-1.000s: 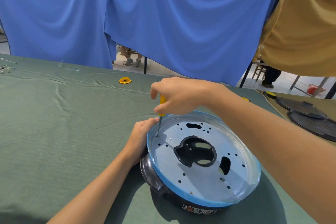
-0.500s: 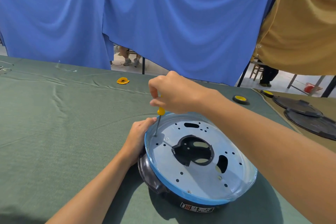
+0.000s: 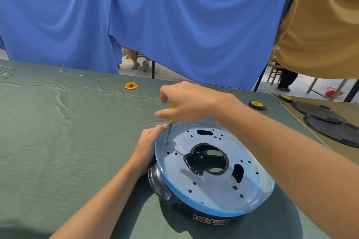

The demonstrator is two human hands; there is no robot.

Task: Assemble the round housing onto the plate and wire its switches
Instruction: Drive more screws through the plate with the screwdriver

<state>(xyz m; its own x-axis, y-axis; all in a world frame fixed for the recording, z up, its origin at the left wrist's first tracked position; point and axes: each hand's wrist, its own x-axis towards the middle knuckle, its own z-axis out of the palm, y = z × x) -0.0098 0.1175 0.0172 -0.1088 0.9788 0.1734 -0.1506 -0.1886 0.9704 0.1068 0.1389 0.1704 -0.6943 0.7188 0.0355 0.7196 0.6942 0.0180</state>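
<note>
Gripping one screwdriver point(image 3: 171, 113), one housing point(image 3: 161, 183): two hands point(image 3: 188, 101) point(image 3: 148, 146)

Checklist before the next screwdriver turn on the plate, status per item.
1. Right hand grips the screwdriver by its yellow handle: ok.
2. Screwdriver tip sits in a hole near the metal plate's left edge: ok.
3. Left hand holds the round housing at its left side: ok.
4. Plate lies inside the blue rim: ok.
5. Screw engaged under the tip: cannot tell, hidden.
</note>
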